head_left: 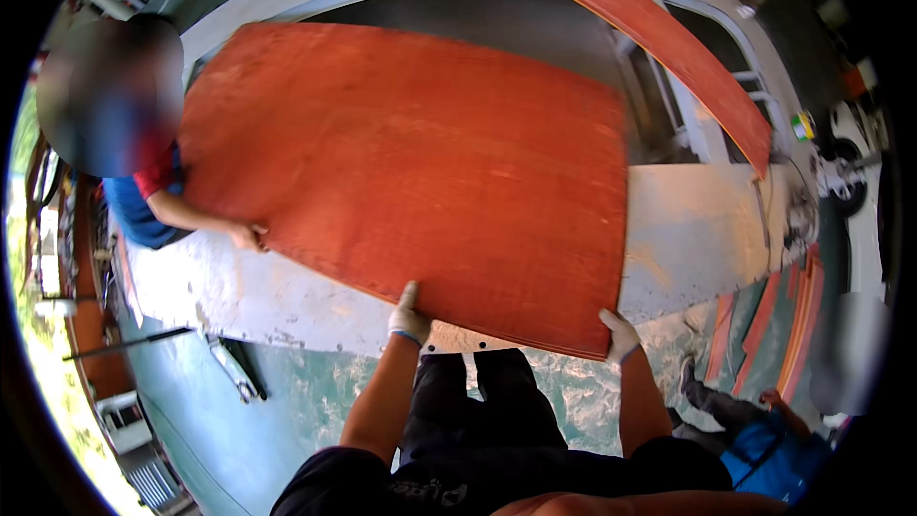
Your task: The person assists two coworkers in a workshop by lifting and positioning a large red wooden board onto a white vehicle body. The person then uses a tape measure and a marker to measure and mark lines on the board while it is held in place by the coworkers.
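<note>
A large reddish-brown plywood sheet [411, 162] lies tilted over a grey metal frame. On its near edge my left hand [409, 317], in a white glove, is closed, with the thumb on the top face and the fingers hidden underneath. My gloved right hand [619, 333] grips the same sheet at its near right corner. At the left, a co-worker's bare hand [250, 233] holds the sheet's left near edge.
A long curved reddish strip [659, 29] lies across the frame [755, 48] at the far right. Pale metal plating [707, 229] extends under the sheet. Several narrow offcuts [764, 325] lie on the green floor, near another person in blue [778, 454]. A floor jack [232, 363] stands left.
</note>
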A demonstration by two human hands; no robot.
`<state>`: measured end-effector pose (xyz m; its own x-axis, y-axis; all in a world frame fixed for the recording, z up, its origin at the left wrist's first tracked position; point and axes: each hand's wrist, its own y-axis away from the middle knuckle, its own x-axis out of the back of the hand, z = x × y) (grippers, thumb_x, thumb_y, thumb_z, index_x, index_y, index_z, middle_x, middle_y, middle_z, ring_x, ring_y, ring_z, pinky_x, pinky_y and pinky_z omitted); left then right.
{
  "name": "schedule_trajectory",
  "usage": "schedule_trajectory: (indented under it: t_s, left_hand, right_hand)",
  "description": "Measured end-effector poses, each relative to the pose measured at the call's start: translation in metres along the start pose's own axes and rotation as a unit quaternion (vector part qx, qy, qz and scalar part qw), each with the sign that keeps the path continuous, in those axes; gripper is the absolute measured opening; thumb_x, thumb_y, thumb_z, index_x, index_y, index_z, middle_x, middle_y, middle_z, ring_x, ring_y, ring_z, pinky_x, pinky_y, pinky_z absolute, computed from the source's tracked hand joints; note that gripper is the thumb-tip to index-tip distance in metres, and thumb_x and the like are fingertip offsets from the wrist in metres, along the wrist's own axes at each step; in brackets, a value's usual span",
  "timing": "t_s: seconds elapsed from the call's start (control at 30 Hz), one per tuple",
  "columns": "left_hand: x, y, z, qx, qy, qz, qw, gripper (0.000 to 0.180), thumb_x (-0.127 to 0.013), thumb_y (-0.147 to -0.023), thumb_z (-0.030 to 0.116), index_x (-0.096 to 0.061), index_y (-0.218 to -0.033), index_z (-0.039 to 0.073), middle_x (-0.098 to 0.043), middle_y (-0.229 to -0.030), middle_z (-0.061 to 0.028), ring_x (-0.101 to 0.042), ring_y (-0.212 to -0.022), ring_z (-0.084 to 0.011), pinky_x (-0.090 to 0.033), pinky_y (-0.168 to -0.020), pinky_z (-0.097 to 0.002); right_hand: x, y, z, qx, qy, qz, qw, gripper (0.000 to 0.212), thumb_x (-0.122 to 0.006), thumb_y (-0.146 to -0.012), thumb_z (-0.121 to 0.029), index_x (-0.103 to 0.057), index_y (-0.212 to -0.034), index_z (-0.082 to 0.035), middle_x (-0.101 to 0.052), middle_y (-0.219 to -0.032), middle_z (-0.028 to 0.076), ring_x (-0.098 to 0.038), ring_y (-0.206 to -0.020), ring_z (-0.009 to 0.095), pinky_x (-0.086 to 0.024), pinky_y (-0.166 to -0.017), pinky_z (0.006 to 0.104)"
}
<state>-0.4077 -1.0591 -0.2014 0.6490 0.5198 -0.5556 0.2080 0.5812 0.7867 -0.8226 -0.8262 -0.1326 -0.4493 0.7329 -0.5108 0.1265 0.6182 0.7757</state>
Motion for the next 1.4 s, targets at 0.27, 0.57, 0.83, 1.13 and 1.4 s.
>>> schedule_trajectory:
  t_s: [0.27,0.57,0.83,1.13,1.4]
  left_hand:
    - [-0.025,-0.005,0.121,-0.144,-0.133,-0.049,0.979,0.033,-0.075,-0.087,0.032,-0.067,-0.112,0.012,-0.07,-0.114,-0.0044,-0.066,-0.104,-0.0213,-0.053,-0.092,-0.0361]
    - [-0.085,0.018,0.066,-0.17,-0.098,0.061,0.979,0.022,-0.078,-0.083,0.015,-0.069,-0.1,0.006,-0.071,-0.096,-0.0064,-0.069,-0.084,-0.0233,-0.06,-0.07,-0.0376]
    - [-0.042,0.03,0.058,-0.219,-0.064,0.069,0.971,0.016,-0.078,-0.081,0.008,-0.068,-0.093,0.009,-0.07,-0.086,-0.003,-0.068,-0.069,-0.0181,-0.056,-0.056,-0.0286]
    - [-0.059,0.078,-0.047,-0.208,-0.057,0.077,0.973,0.03,-0.075,-0.084,0.01,-0.066,-0.112,0.004,-0.069,-0.104,-0.008,-0.068,-0.093,-0.0231,-0.059,-0.078,-0.0373]
    - [-0.056,0.165,-0.158,-0.212,-0.073,0.036,0.974,0.048,-0.071,-0.087,0.008,-0.054,-0.132,0.007,-0.064,-0.121,-0.0089,-0.064,-0.109,-0.0262,-0.056,-0.091,-0.0417]
  right_hand:
    - [0.063,0.072,-0.061,-0.021,0.099,-0.018,0.995,0.053,-0.054,-0.102,-0.03,-0.042,-0.146,-0.003,-0.051,-0.144,0.011,-0.053,-0.129,0.027,-0.045,-0.108,0.0444]
    - [0.042,0.114,-0.16,0.15,0.374,0.206,0.892,0.062,-0.066,-0.094,-0.041,-0.057,-0.133,0.006,-0.062,-0.132,0.012,-0.06,-0.117,0.021,-0.043,-0.102,0.0305]
    - [0.098,0.082,-0.116,0.174,0.39,0.154,0.891,0.066,-0.062,-0.096,-0.044,-0.052,-0.137,0.007,-0.058,-0.136,0.011,-0.056,-0.122,0.02,-0.044,-0.104,0.0313]
    - [0.189,0.141,-0.153,0.159,0.31,0.106,0.931,0.069,-0.063,-0.095,-0.046,-0.051,-0.137,0.008,-0.061,-0.129,0.014,-0.062,-0.113,0.022,-0.052,-0.092,0.0344]
    - [0.297,0.197,-0.199,0.165,0.312,0.099,0.93,0.067,-0.064,-0.094,-0.046,-0.052,-0.136,0.005,-0.063,-0.126,0.012,-0.065,-0.108,0.023,-0.053,-0.089,0.0355]
